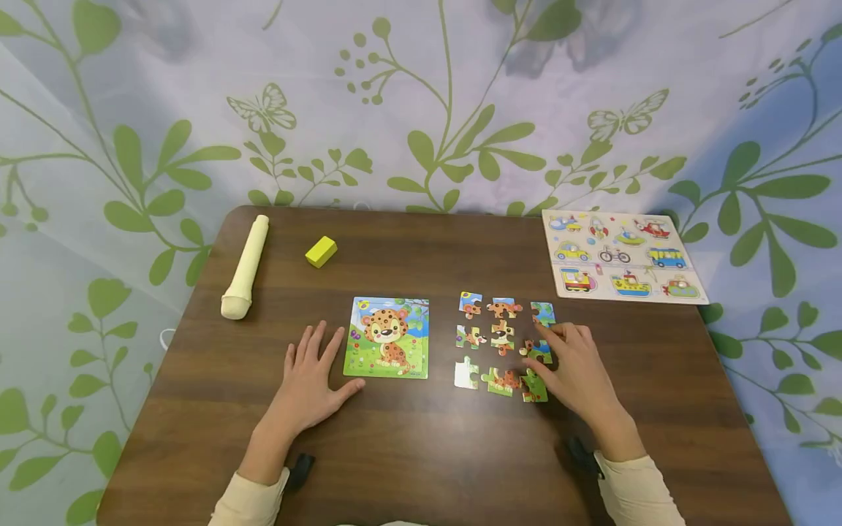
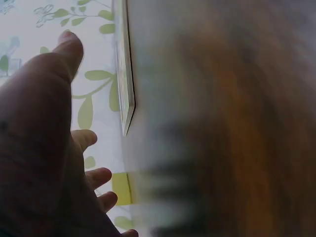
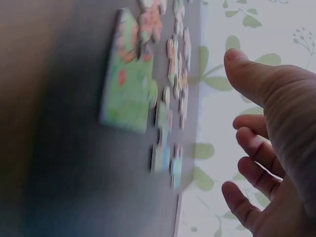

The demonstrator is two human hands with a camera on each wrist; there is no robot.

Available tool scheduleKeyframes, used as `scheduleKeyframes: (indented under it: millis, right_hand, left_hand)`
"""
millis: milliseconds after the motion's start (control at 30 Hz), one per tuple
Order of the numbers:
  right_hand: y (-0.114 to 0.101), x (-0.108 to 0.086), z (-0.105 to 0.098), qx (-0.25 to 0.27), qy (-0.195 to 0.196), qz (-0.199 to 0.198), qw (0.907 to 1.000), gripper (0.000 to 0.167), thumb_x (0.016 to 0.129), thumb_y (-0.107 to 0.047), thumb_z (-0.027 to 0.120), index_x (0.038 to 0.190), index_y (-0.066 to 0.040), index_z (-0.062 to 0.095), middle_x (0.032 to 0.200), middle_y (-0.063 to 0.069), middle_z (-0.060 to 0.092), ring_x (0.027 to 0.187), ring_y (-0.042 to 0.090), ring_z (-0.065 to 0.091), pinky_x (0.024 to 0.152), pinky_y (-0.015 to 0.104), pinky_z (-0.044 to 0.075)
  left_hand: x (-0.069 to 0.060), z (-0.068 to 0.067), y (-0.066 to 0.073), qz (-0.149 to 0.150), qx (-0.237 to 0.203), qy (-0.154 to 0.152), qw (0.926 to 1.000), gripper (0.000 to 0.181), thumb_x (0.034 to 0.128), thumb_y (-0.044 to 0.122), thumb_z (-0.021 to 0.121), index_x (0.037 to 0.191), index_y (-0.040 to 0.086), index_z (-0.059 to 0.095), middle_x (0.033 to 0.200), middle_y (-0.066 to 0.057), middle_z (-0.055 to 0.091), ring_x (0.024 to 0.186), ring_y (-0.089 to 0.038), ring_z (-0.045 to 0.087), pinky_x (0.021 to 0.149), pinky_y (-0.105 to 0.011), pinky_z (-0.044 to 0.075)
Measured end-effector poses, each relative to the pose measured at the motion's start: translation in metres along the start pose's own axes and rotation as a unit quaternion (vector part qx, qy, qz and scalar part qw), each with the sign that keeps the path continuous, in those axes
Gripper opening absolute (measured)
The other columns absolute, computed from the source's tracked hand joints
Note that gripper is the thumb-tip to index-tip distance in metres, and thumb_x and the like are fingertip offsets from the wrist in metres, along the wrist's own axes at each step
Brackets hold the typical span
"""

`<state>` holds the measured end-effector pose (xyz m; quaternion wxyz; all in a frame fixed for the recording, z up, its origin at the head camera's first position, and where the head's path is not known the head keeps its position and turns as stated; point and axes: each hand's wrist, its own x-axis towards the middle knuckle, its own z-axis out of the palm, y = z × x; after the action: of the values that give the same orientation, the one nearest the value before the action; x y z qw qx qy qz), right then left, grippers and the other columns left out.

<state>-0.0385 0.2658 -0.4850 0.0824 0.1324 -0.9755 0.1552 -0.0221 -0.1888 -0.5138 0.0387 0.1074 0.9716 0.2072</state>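
Observation:
In the head view a square puzzle board (image 1: 387,337) with a leopard picture lies flat at mid-table. Spread fingers and thumb of my left hand (image 1: 308,391) rest beside its left edge, holding nothing. To the board's right, several separate puzzle pieces (image 1: 505,380) lie in rows with small gaps. My right hand (image 1: 582,372) is at the right-hand column, fingers relaxed over the edge of the pieces, gripping none. In the right wrist view the hand (image 3: 266,143) is open, with a green corner piece (image 3: 129,94) lying nearby.
A pale yellow stick-like object (image 1: 247,270) and a yellow block (image 1: 321,251) lie at the back left. At the back right is a vehicle picture board (image 1: 618,256). A patterned cloth (image 1: 395,102) hangs behind the table (image 1: 408,453).

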Motion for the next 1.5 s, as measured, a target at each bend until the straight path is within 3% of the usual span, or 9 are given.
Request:
scheduleKeyframes:
  millis: [167,367,767,967,1133,1367,1500]
  right_hand:
    - [-0.005,0.034,0.011,0.041,-0.014,-0.014,0.9990,0.068,0.075,-0.030,0.092,0.131,-0.001,0.069,0.097,0.010,0.057,0.093,0.026,0.040,0.072,0.036,0.035]
    - [-0.013,0.069,0.023,0.062,-0.054,-0.007,0.9966,0.067,0.078,-0.035,0.089,0.133,-0.004,0.068,0.103,0.009,0.058,0.096,0.027,0.042,0.076,0.038,0.039]
    - [-0.011,0.109,0.043,0.107,-0.099,0.006,0.9894,0.063,0.082,-0.038,0.085,0.134,-0.009,0.068,0.105,0.009,0.060,0.094,0.027,0.041,0.076,0.037,0.035]
    - [-0.013,0.120,0.052,0.065,-0.135,0.012,0.9886,0.064,0.082,-0.045,0.084,0.135,-0.011,0.068,0.109,0.008,0.062,0.096,0.028,0.045,0.082,0.043,0.038]
    - [-0.016,0.124,0.054,0.049,-0.146,0.016,0.9880,0.054,0.085,-0.042,0.082,0.130,-0.012,0.072,0.106,0.007,0.061,0.099,0.029,0.048,0.085,0.047,0.041]
    - [-0.022,0.126,0.050,-0.032,-0.179,-0.049,0.9822,0.048,0.094,-0.040,0.073,0.130,-0.007,0.070,0.113,0.011,0.060,0.109,0.032,0.049,0.092,0.053,0.045]
    - [-0.028,0.124,0.048,-0.059,-0.185,-0.074,0.9782,0.049,0.098,-0.040,0.069,0.129,-0.003,0.068,0.112,0.012,0.057,0.107,0.032,0.048,0.091,0.051,0.045]
  left_hand:
    - [0.006,0.005,-0.007,0.002,-0.011,-0.009,0.9999,0.104,0.0836,0.069,0.070,0.164,0.020,0.025,0.169,-0.019,0.015,0.156,-0.045,0.011,0.120,-0.073,0.011]
    - [0.011,0.009,-0.008,-0.005,-0.013,-0.024,0.9996,0.109,0.0814,0.068,0.074,0.164,0.019,0.023,0.170,-0.018,0.014,0.157,-0.044,0.009,0.121,-0.072,0.007]
    - [0.013,0.015,-0.006,-0.001,0.004,-0.011,0.9999,0.109,0.0796,0.070,0.074,0.163,0.018,0.026,0.169,-0.019,0.018,0.156,-0.044,0.011,0.119,-0.073,0.007]
    - [0.015,0.019,-0.007,-0.010,0.011,-0.015,0.9998,0.111,0.0796,0.075,0.069,0.163,0.018,0.026,0.170,-0.017,0.016,0.157,-0.042,0.010,0.121,-0.071,0.006]
    - [0.016,0.021,-0.007,-0.008,0.012,-0.006,0.9999,0.111,0.0791,0.077,0.068,0.163,0.016,0.028,0.169,-0.017,0.018,0.157,-0.041,0.011,0.121,-0.071,0.006]
    - [0.017,0.019,-0.004,-0.008,0.014,0.005,0.9999,0.109,0.0778,0.075,0.071,0.161,0.016,0.032,0.168,-0.018,0.021,0.156,-0.042,0.014,0.120,-0.071,0.008]
    - [0.016,0.018,-0.003,-0.012,0.017,0.004,0.9998,0.108,0.0779,0.074,0.071,0.161,0.016,0.033,0.168,-0.018,0.022,0.156,-0.041,0.014,0.121,-0.071,0.008]
